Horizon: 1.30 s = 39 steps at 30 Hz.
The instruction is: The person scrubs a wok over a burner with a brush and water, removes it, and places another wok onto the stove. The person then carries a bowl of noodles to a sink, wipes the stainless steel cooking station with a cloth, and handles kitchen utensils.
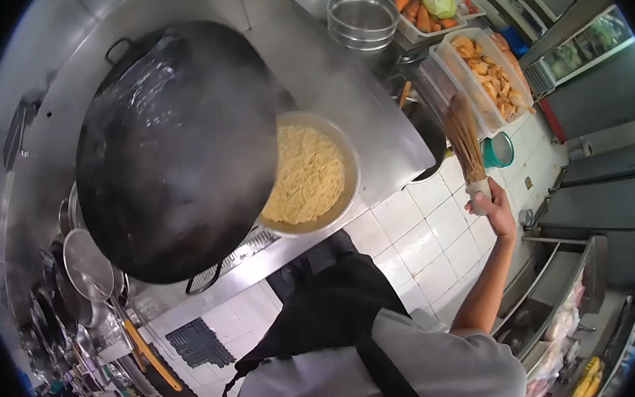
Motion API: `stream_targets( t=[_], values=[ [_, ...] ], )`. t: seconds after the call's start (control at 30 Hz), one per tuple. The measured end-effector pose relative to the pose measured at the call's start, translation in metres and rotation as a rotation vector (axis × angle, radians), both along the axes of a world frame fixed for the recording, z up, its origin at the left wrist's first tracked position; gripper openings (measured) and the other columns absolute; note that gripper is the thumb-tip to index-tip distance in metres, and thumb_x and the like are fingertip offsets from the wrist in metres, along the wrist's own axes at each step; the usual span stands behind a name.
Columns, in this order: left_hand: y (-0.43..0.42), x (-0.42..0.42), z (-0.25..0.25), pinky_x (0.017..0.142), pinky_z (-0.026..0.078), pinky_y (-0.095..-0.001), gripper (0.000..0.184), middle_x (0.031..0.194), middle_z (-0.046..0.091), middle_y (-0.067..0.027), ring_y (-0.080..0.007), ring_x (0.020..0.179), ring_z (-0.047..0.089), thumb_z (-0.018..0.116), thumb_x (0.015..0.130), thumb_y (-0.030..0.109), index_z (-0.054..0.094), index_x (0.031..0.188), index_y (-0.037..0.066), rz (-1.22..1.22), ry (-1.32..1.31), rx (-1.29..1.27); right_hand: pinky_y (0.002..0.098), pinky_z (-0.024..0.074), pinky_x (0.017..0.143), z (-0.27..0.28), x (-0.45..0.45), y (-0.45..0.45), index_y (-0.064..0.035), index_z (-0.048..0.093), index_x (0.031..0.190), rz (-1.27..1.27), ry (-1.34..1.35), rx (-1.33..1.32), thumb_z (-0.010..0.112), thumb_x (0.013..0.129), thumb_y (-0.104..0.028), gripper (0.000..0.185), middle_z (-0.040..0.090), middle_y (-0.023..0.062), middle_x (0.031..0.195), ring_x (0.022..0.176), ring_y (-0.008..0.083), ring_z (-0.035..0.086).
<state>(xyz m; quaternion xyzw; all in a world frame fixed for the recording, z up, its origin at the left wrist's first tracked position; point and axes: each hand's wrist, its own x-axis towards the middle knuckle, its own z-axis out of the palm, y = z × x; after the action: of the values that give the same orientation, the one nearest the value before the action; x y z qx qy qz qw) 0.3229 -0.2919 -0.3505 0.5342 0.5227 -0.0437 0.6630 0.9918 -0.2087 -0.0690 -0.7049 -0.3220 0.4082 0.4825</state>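
My right hand (pixel 498 213) is closed around the wrapped handle of a bamboo wok brush (pixel 465 142), held out to the right with its bristles pointing away from me. My left hand is out of view. A big black wok (pixel 180 157) with two loop handles sits on the steel stove, its inside wet and shiny near the far side under a haze of steam. Partly tucked behind the wok's right edge, a metal bowl (pixel 353 162) holds cooked noodles (pixel 307 175).
Steel counter (pixel 371 119) runs right of the bowl. Beyond the brush stand a dark pot (pixel 426 134), a plastic tub of orange-coated pieces (pixel 491 76), a vegetable basket (pixel 428 34) and stacked metal pans (pixel 363 19). A strainer (pixel 88 265) hangs at left; a green bucket (pixel 502 150) is on the tiles.
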Motion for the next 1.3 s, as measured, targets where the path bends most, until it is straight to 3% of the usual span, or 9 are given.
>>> stream_targets(
  t=[0.17, 0.3, 0.47, 0.6, 0.77, 0.87, 1.03, 1.13, 1.3],
  values=[
    [-0.009, -0.048, -0.041, 0.105, 0.037, -0.0390, 0.048, 0.131, 0.054, -0.0137, -0.0265, 0.124, 0.048, 0.061, 0.090, 0.031, 0.055, 0.129, 0.004, -0.101, -0.159, 0.174, 0.0275, 0.0462, 0.058, 0.010, -0.124, 0.030, 0.0037, 0.045, 0.128, 0.172, 0.214, 0.218, 0.067, 0.083, -0.036, 0.064, 0.059, 0.0134, 0.096, 0.069, 0.0171, 0.057],
    [-0.009, -0.077, -0.006, 0.083, 0.050, -0.0380, 0.038, 0.112, 0.066, -0.0123, -0.0246, 0.096, 0.063, 0.058, 0.091, 0.032, 0.064, 0.116, 0.004, 0.065, -0.142, 0.107, 0.0289, 0.0487, 0.065, 0.054, -0.217, 0.100, 0.0021, 0.033, 0.144, 0.330, 0.064, 0.312, 0.079, 0.071, -0.041, 0.097, 0.058, 0.0122, 0.099, 0.074, 0.0173, 0.059],
    [0.057, -0.056, 0.138, 0.079, 0.050, -0.0374, 0.023, 0.087, 0.067, -0.0179, -0.0312, 0.091, 0.063, 0.063, 0.086, 0.023, 0.068, 0.087, 0.001, 0.172, 0.178, 0.260, 0.0412, 0.0462, 0.094, 0.120, -0.304, 0.207, -0.0070, 0.040, 0.143, 1.150, -0.854, 0.223, 0.074, 0.069, -0.022, 0.083, 0.057, 0.0156, 0.129, 0.105, 0.0325, 0.061],
    [0.115, 0.012, 0.257, 0.072, 0.048, -0.0405, 0.016, 0.087, 0.059, -0.0139, -0.0309, 0.083, 0.059, 0.070, 0.075, 0.011, 0.058, 0.084, 0.004, 0.409, 0.104, 1.317, 0.0432, 0.0483, 0.093, 0.046, -0.400, 0.301, -0.0109, 0.053, 0.134, 1.737, -1.198, 0.104, 0.066, 0.069, -0.021, 0.067, 0.064, 0.0209, 0.113, 0.103, 0.0362, 0.062],
    [0.196, 0.079, 0.273, 0.055, 0.042, -0.0385, 0.014, 0.066, 0.054, -0.0070, -0.0245, 0.061, 0.057, 0.068, 0.077, 0.014, 0.056, 0.072, 0.008, 0.310, 0.242, 1.631, 0.0389, 0.0557, 0.057, -0.080, -0.547, 0.413, -0.0050, 0.046, 0.137, 1.234, -0.769, 0.141, 0.062, 0.075, -0.023, 0.066, 0.067, 0.0231, 0.097, 0.058, 0.0320, 0.066],
    [0.193, 0.070, 0.252, 0.055, 0.041, -0.0354, 0.021, 0.058, 0.053, -0.0040, -0.0224, 0.054, 0.055, 0.066, 0.079, 0.021, 0.054, 0.065, 0.011, 0.197, 0.413, 1.541, 0.0422, 0.0454, 0.100, -0.035, -0.557, 0.351, -0.0079, 0.044, 0.140, 1.529, -1.029, 0.187, 0.062, 0.074, -0.026, 0.071, 0.060, 0.0270, 0.118, 0.113, 0.0395, 0.057],
    [0.204, 0.020, 0.242, 0.053, 0.040, -0.0364, 0.030, 0.049, 0.049, -0.0031, -0.0225, 0.048, 0.054, 0.067, 0.075, 0.024, 0.050, 0.053, 0.013, 0.254, 0.336, 1.649, 0.0386, 0.0557, 0.060, -0.025, -0.513, 0.437, -0.0140, 0.046, 0.140, 1.450, -1.053, -0.061, 0.065, 0.074, -0.023, 0.069, 0.069, 0.0154, 0.093, 0.074, 0.0257, 0.069],
    [0.230, -0.026, 0.227, 0.060, 0.043, -0.0393, 0.028, 0.050, 0.052, -0.0067, -0.0256, 0.050, 0.056, 0.065, 0.073, 0.023, 0.052, 0.052, 0.011, 0.191, 0.327, 1.619, 0.0440, 0.0486, 0.091, -0.046, -0.589, 0.482, -0.0139, 0.049, 0.138, 1.023, -0.666, 0.060, 0.062, 0.076, -0.022, 0.064, 0.064, 0.0245, 0.112, 0.106, 0.0363, 0.062],
    [0.277, -0.075, 0.203, 0.061, 0.041, -0.0411, 0.028, 0.048, 0.051, -0.0097, -0.0288, 0.049, 0.054, 0.063, 0.071, 0.023, 0.053, 0.049, 0.010, 0.110, 0.412, 1.565, 0.0455, 0.0477, 0.093, -0.061, -0.643, 0.440, -0.0029, 0.042, 0.139, 1.169, -0.731, 0.478, 0.061, 0.078, -0.023, 0.067, 0.062, 0.0282, 0.113, 0.105, 0.0439, 0.060]
  ],
)
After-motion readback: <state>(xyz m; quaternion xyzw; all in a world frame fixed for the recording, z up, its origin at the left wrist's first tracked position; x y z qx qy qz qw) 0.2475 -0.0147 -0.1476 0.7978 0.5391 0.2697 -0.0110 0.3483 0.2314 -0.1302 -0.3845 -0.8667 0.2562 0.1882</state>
